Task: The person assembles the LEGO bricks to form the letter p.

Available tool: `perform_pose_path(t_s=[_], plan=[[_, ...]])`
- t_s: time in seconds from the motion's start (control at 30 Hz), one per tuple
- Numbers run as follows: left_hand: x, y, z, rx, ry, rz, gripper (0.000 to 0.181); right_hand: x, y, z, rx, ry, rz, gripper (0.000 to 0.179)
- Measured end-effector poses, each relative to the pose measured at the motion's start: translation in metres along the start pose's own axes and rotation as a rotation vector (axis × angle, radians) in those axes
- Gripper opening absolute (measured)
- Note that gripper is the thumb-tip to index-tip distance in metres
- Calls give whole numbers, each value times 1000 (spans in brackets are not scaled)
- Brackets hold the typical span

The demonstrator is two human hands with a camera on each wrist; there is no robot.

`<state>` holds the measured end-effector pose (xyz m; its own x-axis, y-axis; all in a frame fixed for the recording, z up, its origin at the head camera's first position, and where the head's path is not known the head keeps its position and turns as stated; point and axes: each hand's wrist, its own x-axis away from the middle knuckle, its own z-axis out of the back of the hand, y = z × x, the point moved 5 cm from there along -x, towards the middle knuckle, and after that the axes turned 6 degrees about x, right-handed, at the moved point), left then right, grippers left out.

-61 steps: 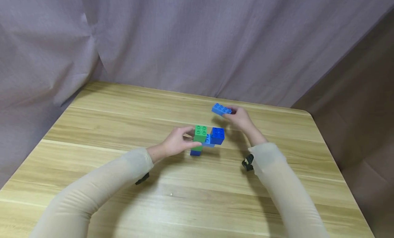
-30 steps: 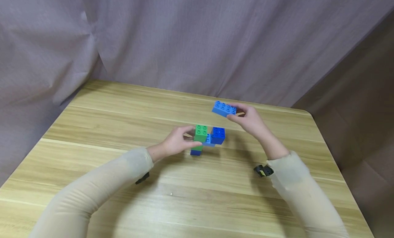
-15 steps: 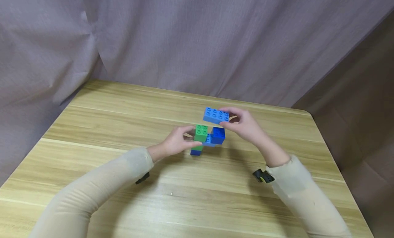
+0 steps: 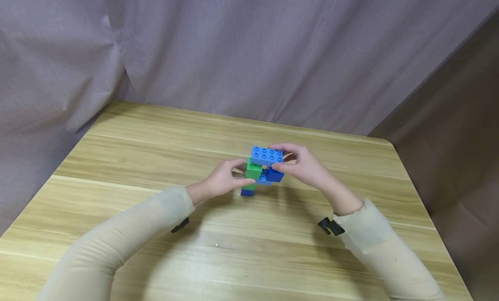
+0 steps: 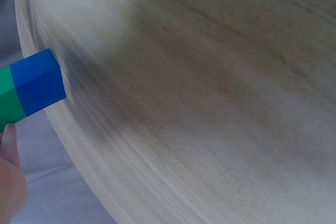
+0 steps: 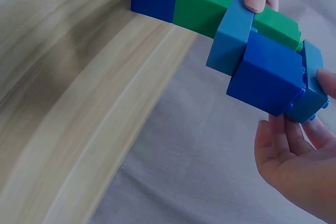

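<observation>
In the head view my left hand (image 4: 224, 178) grips the stack at its upper green block (image 4: 253, 171). A dark blue block (image 5: 39, 82) forms the stack's foot, with a lower green block (image 6: 202, 9) above it. A light blue block (image 6: 231, 35) juts sideways from between the two green ones and bears a second dark blue block (image 6: 268, 72). My right hand (image 4: 308, 166) pinches the right end of a long light blue block (image 4: 267, 155), studs up. It spans over the tops of the upper green and second dark blue blocks, right at their studs.
The stack stands on a wooden table (image 4: 187, 266). Grey curtains (image 4: 234, 54) hang behind the far edge and along the right side. A black strap piece (image 4: 330, 226) sits under the right wrist, another black piece (image 4: 180, 225) under the left.
My right hand has brought the long light blue block left and toward me, from behind the stack to over its top. The left hand keeps its grip on the stack, unmoved.
</observation>
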<state>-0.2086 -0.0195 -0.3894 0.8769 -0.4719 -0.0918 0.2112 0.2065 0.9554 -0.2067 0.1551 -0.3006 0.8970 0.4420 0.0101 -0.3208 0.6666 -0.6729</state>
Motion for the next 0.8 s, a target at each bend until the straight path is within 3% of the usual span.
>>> perform_pose_path(t_s=[0.8], plan=[[-1,0,0,-6,2,-21,46,1,-8,-9,86,-41,78,48]])
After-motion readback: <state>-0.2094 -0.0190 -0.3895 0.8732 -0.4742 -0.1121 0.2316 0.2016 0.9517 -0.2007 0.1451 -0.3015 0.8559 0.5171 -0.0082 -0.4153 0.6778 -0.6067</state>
